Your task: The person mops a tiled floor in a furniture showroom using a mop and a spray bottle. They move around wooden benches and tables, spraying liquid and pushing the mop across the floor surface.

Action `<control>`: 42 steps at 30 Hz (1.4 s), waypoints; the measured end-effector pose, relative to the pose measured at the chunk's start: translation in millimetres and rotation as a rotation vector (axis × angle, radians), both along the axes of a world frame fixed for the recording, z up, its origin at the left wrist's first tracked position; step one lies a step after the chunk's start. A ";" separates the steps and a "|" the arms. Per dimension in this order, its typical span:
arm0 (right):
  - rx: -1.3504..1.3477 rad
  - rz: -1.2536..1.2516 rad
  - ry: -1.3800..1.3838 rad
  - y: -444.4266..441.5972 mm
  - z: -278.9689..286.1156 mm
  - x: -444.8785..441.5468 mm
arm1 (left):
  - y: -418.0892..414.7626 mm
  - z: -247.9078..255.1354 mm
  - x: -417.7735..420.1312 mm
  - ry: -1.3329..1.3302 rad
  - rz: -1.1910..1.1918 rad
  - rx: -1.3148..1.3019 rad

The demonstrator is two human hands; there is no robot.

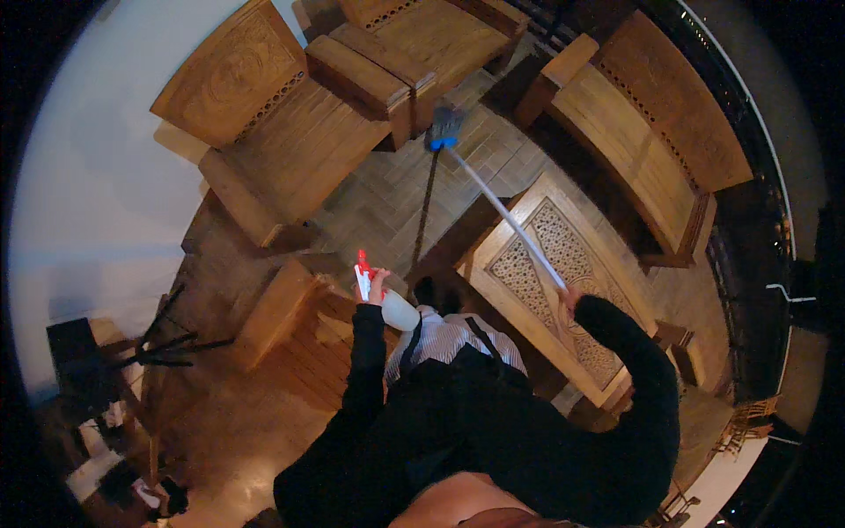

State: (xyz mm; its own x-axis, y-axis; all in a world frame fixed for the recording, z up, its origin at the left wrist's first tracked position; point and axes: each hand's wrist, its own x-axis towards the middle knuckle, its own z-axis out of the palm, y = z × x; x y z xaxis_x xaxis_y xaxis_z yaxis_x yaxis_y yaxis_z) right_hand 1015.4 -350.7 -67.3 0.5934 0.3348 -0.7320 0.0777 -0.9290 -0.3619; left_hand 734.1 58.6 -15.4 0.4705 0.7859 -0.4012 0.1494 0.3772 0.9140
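My left hand (375, 288) grips the neck of a spray bottle (399, 310) with a whitish body and a red and white trigger head. In my right hand (570, 301) is the upper end of a broom's pale handle (505, 212). The handle slants away over a carved wooden coffee table (476, 263). Its far end carries a blue broom head (443, 142) with dark bristles, down at the tiled floor (381, 191) beside the armchair legs. My fingers partly hide the bottle's neck.
Carved wooden armchairs (297, 142) stand ahead and to the left, with a wooden bench (634, 162) to the right. Another wooden seat (280, 320) is close on my left. Farther left are a black tripod stand (162, 343) and a white wall (125, 152).
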 end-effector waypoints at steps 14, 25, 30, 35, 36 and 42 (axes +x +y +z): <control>-0.169 0.713 -0.178 -28.8 109.2 154.5 | -61.3 4.0 -9.0 -0.068 0.356 0.005; 0.309 0.400 0.250 246.5 -43.0 -55.0 | -159.9 12.2 -75.4 0.081 0.583 -0.068; 0.399 0.560 0.240 262.4 -63.3 -106.6 | -174.2 35.2 -85.5 0.160 0.607 -0.070; 0.178 0.442 0.097 99.4 -57.5 -75.5 | -177.2 24.1 -93.7 0.087 0.649 -0.105; 0.008 0.475 0.197 61.4 -40.0 -56.3 | -179.6 22.1 -94.5 0.105 0.653 -0.129; -0.062 0.592 0.216 -33.9 80.7 -28.8 | -182.7 21.7 -100.3 0.051 0.594 -0.207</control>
